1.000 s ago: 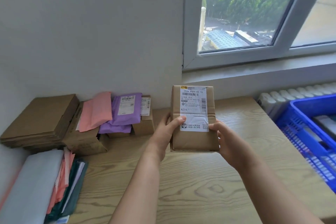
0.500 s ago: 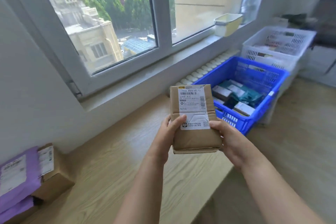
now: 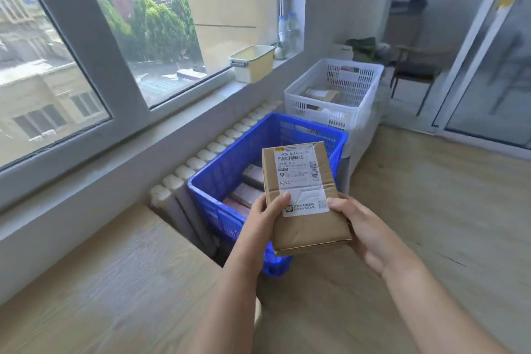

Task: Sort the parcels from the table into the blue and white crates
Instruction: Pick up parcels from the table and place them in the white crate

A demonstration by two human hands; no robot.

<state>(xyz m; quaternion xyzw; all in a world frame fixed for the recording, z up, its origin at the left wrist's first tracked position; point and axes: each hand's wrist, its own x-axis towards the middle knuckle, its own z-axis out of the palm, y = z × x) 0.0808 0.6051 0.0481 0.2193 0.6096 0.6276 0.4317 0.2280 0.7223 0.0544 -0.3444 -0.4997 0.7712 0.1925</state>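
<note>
1. Both hands are on one parcel [image 3: 301, 181], a brown paper-wrapped box with a white shipping label facing up. It is in the air, off the table [image 3: 115, 282] and in front of the blue crate [image 3: 235, 158].
2. The left hand [image 3: 263, 220] grips the lower left edge with the thumb laid on the front. The right hand [image 3: 362, 227] grips the lower right edge, thumb at the label's corner. The fingers behind the box are hidden.
3. First risk: the grip is all at the near end, so the far end hangs free. If either thumb loosens, the box could tip forward and fall short.
4. Second risk: a low release could catch the blue crate's near rim, and the parcel would bounce to the floor instead of dropping in.
5. Third risk: the wrong crate. The white crate [image 3: 330, 116] stands just behind the blue one, touching or nearly so, and the choice depends on reading that label correctly.
6. The blue crate holds several flat wrapped parcels lying along its bottom. They are blurred, greyish and pinkish perhaps, and I can't count them.
7. The white crate holds a brown parcel or two with a pale label, and something labelled leans at its far wall.
8. A pale yellow tub [image 3: 253, 63] sits on the windowsill. Its contents are out of sight.
</note>
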